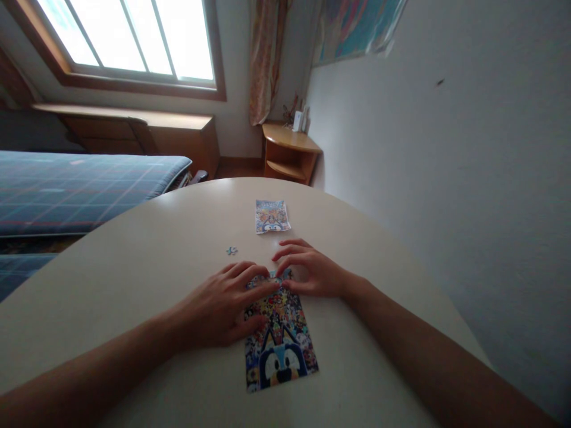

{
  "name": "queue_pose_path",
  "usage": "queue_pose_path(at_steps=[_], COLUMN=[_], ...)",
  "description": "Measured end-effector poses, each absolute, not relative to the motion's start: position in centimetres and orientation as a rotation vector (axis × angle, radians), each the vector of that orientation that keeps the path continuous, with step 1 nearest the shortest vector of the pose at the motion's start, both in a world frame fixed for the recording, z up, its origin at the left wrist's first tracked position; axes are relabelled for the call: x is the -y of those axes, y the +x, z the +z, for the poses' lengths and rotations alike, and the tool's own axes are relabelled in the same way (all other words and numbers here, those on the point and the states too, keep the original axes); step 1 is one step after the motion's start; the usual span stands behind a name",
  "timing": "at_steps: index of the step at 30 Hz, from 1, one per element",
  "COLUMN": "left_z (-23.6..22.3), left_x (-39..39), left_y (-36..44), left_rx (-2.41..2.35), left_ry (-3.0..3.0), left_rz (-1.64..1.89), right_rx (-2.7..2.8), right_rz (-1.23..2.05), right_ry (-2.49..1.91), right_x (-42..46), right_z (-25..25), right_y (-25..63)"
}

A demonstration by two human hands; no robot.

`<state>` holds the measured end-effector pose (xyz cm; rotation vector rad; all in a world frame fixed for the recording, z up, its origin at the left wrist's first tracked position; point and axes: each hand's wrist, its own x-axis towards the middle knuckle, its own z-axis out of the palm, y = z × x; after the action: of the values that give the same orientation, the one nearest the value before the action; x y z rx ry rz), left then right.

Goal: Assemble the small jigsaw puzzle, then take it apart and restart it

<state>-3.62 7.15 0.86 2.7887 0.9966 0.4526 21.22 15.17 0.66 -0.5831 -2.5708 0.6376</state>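
Your left hand (pixel 232 297) was palm down and pretty open, fingers spread loosely over the upper part of that cartoon-dog jigsaw puzzle (pixel 282 342), fingertips resting on it. Your right hand (pixel 310 270) was half open with the fingers curved, thumb and index at the puzzle's top right corner. Couldn't tell if those fingertips had a piece between them, way too small to see. Both hands were super close together up there, index fingers nearly meeting.

The puzzle lay flat on the white rounded table (pixel 178 238), big blue dog face at the end nearest you and a busy crowd of little characters above it. You had a tiny bit of loose puzzle (pixel 231 251) just past your left fingers, and a creased picture sheet (pixel 272 216) with similar dog art farther out, beyond your right hand.

As for the room, a plaid mattress (pixel 84 190) sat off to the left, with a wooden desk (pixel 178 128) behind it under a bright window (pixel 134 38). A patterned curtain (pixel 266 59) hung by a corner shelf unit (pixel 289 139), and you had a plain wall (pixel 468 178) on the right with a colorful poster (pixel 357 27) up high.
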Motion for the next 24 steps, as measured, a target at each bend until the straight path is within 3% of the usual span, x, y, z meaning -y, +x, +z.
queue_pose_path(at_steps=[24], left_z=[0.74], left_x=[-7.22], left_y=[-3.75], left_rx=[-0.975], left_ry=[2.807], left_rz=[0.458], right_rx=[2.562], right_rz=[0.660], right_ry=[-0.589], right_x=[-15.04], right_z=[0.86], right_y=[21.14])
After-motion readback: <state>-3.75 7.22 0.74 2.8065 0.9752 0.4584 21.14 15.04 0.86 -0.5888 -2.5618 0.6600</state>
